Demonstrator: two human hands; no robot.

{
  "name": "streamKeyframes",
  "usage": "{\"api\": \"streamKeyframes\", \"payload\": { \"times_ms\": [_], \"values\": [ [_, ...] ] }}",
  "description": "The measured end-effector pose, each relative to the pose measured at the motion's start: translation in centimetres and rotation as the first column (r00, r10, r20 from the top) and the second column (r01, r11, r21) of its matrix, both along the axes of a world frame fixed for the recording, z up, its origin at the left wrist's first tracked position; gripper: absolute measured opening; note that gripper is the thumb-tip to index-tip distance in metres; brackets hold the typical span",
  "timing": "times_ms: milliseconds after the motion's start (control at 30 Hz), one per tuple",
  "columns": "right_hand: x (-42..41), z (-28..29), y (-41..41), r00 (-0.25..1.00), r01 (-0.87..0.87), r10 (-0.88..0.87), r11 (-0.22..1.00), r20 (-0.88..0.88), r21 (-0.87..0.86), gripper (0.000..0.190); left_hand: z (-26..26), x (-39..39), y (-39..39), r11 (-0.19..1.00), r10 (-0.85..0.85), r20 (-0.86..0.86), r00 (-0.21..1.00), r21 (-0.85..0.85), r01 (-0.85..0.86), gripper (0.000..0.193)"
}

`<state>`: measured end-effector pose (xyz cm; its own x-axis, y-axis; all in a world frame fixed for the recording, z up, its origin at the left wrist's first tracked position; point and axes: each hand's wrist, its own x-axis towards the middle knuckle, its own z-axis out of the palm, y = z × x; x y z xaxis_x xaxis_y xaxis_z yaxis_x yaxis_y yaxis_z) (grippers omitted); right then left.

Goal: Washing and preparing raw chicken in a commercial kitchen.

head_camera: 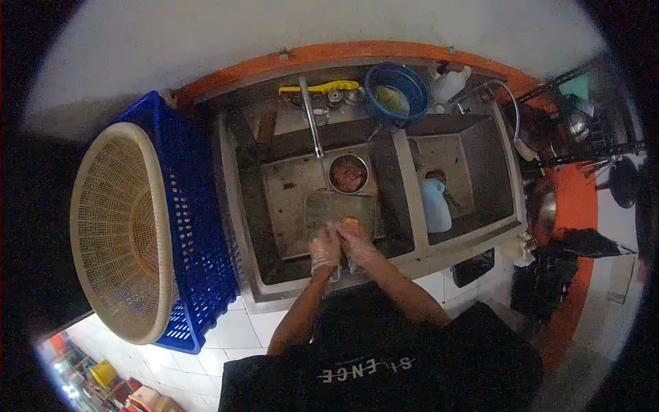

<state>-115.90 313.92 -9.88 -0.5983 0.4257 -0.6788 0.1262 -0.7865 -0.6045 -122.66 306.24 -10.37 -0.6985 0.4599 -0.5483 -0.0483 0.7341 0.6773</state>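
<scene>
Both hands are in thin clear plastic gloves, close together over the front of the left basin of a steel double sink (406, 185). My left hand (325, 246) touches or nearly touches my right hand; whether it grips anything is hidden. At the fingers of my right hand (357, 239) shows a small orange-yellow item (350, 220), apparently held there, too blurred to name. Beyond the hands lies a greyish rectangular tray or container (322, 206). Behind it stands a round metal bowl (348, 174) with reddish-brown contents. The metal faucet (311, 121) reaches over the basin, with a faint stream below its spout.
A blue plastic crate (190, 288) with a large beige mesh basket (118, 232) stands left of the sink. In the right basin lies a light-blue plastic jug (435, 206). A blue basin (397, 92), a yellow-handled tool (319, 87) and a white bottle (450, 85) line the back ledge.
</scene>
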Motion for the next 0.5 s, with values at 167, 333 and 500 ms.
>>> {"api": "streamKeyframes", "payload": {
  "times_ms": [167, 333, 500],
  "values": [
    [1.0, -4.9, 1.7, 1.000, 0.021, -0.019, 0.994, -0.018, 0.103, 0.019, -1.9, 1.7, 0.1, 0.919, 0.263, -0.091, 0.960, 0.328, -0.221, 0.057],
    [0.1, 0.3, 2.4, 0.753, -0.654, 0.384, 0.526, 0.534, 0.544, 0.037, 1.0, 1.0, 0.7, 0.961, 0.136, 0.088, 0.987, 0.230, -0.153, 0.043],
    [0.9, -8.7, 0.0, 0.988, -0.081, 0.144, 0.770, -0.049, 0.632, 0.033, -7.5, 0.2, -0.9, 0.884, 0.237, 0.309, 0.921, 0.324, -0.337, 0.046]
  ]
}}
